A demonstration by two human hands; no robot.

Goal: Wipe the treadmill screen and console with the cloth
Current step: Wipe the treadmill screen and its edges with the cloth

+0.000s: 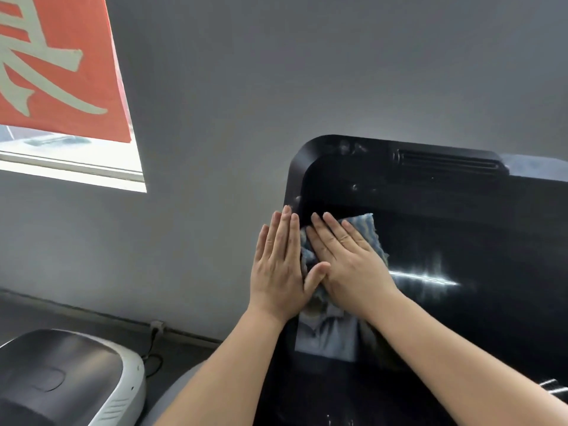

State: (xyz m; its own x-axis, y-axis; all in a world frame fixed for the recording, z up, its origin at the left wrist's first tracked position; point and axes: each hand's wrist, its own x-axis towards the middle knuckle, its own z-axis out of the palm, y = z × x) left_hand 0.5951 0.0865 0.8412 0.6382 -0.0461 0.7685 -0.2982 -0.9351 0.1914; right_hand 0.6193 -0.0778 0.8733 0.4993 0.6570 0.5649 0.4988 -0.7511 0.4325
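Both hands are flat, fingers straight and together, pressing a blue-and-white striped terry cloth [365,232] against the glossy black treadmill screen [461,256] near its upper-left corner. Right hand [344,256] lies w/ palm fully on the cloth; left hand [278,265] sits just beside it, its thumb over the cloth's left edge and the palm mostly over the rounded black bezel [295,179] of the console. Neither hand grips the cloth; it is pinned under open palms.

Progress, as a judgement: early to mid. Cloth is only at the left edge of the panel. Smudges and pale specks show on the bezel above the hands and along the top strip next to the slotted vent [445,162], so that part looks unwiped. The wide stretch of screen to the right shows bright streaky glare; can't tell if that's residue or just light. Lower console area at bottom of view is dark, w/ a few light marks near the edge; condition unclear.

Left to do, approx.: top strip, corner bezel, the whole right side, and the lower console. Most of the screen's right part is out of frame, so can't judge it.

Off-task: grey wall [276,87], red banner w/ pale characters [61,72] over a window, a white-and-dark-grey machine housing [76,379] at lower left.
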